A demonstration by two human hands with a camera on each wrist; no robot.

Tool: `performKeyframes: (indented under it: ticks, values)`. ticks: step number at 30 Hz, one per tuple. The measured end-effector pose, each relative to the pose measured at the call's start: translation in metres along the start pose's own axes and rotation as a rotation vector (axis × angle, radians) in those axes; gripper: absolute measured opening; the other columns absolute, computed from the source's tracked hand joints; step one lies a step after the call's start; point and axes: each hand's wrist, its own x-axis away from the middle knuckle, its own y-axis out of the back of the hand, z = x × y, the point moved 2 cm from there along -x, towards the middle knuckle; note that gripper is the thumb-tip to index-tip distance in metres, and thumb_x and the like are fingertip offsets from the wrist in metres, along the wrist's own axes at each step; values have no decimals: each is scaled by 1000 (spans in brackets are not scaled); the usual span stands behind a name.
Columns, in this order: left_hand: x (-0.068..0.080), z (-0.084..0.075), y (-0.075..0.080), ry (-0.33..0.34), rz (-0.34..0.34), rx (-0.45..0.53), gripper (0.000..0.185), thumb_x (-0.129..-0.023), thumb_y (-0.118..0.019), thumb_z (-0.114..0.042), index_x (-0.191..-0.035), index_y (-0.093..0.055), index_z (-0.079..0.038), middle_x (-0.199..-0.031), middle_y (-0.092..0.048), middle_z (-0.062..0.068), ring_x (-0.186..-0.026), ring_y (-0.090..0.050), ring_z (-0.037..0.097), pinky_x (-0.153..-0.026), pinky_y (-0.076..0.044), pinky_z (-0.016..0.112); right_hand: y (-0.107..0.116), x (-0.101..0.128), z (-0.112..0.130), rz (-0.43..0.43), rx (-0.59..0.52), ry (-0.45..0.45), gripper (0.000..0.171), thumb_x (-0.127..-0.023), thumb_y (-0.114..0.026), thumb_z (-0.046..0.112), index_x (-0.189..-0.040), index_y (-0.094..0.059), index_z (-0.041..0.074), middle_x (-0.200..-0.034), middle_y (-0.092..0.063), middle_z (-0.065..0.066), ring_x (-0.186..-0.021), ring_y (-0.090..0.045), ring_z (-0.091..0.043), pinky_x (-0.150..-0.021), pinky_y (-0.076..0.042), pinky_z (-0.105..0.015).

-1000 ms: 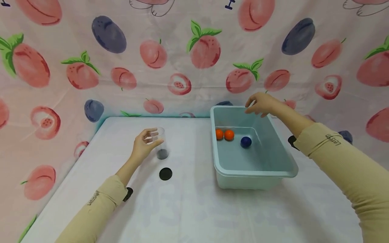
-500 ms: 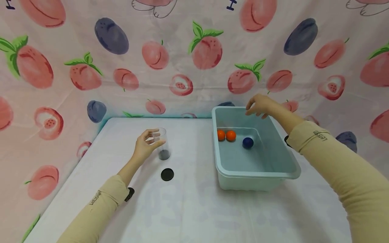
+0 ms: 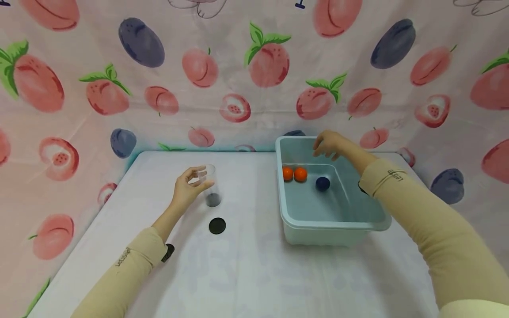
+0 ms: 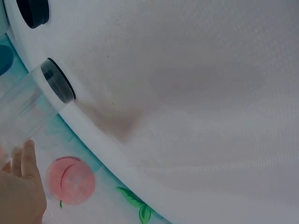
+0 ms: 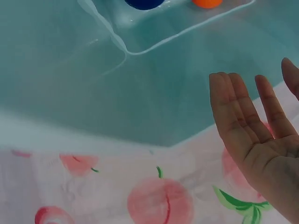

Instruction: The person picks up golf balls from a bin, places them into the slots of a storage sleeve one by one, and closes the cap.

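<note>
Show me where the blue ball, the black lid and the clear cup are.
blue ball (image 3: 322, 183), head view, its middle.
black lid (image 3: 217, 225), head view, its top face.
clear cup (image 3: 212, 194), head view, its lower wall.

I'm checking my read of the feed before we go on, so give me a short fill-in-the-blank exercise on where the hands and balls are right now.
1. The left hand holds a clear ____ standing on the white table.
2. The light blue tub holds two orange balls and one ____ ball.
3. The right hand, fingers straight, is over the tub's ____ end.
4. The black disc lies flat on the ____.

Missing words: cup; dark blue; far; table
</note>
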Motion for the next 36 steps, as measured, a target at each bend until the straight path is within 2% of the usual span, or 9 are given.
performKeyframes:
  ticks: [7, 16, 20, 27, 30, 33, 36]
  values:
    - [1, 0, -2, 8, -10, 5, 53, -78, -77, -14, -126, -57, -7, -123, -61, 18, -103, -47, 9, -97, -48, 24, -8, -8, -11, 16, 2, -51, 37, -89, -60, 16, -119, -55, -6, -120, -54, -26, -106, -55, -41, -84, -54, -47]
    - [2, -1, 2, 33, 3, 10, 53, -79, -76, -13, -128, -56, -7, -125, -60, 19, -107, -48, 13, -96, -48, 22, -21, -20, -28, 61, -22, -144, 43, -90, -58, 21, -121, -50, -7, -119, -53, -31, -99, -58, -39, -83, -55, -48]
    - [0, -2, 1, 32, 2, 15, 52, -79, -76, -13, -127, -57, -7, -125, -60, 18, -106, -46, 11, -93, -48, 18, -25, -24, -35, 73, -46, -185, 43, -90, -58, 21, -122, -50, -8, -121, -53, -32, -103, -57, -42, -86, -53, -49]
    - [1, -1, 1, 41, -1, 30, 53, -78, -76, -11, -127, -56, -7, -125, -60, 18, -105, -45, 11, -90, -48, 13, -33, -34, -41, 131, -91, -271, 54, -91, -58, 15, -133, -36, -10, -129, -47, -35, -114, -53, -45, -93, -51, -47]
    - [1, 0, 1, 53, 7, 45, 53, -79, -76, -11, -128, -56, -8, -127, -58, 19, -110, -47, 15, -88, -49, 12, -39, -43, -48, 126, -92, -332, 50, -90, -59, 13, -131, -41, -9, -129, -48, -33, -115, -54, -43, -93, -51, -45]
    - [1, 1, 1, 66, 14, 62, 54, -80, -75, -11, -130, -55, -8, -129, -55, 22, -114, -49, 20, -85, -49, 10, -45, -56, -57, 111, -100, -395, 47, -87, -63, 11, -126, -47, -9, -119, -54, -30, -104, -59, -39, -85, -55, -42]
    - [2, 1, 1, 77, 15, 71, 55, -80, -75, -11, -131, -54, -8, -130, -54, 22, -116, -49, 23, -83, -48, 9, -49, -59, -59, 123, -107, -420, 47, -86, -63, 10, -125, -48, -10, -119, -54, -29, -103, -59, -37, -85, -56, -40]
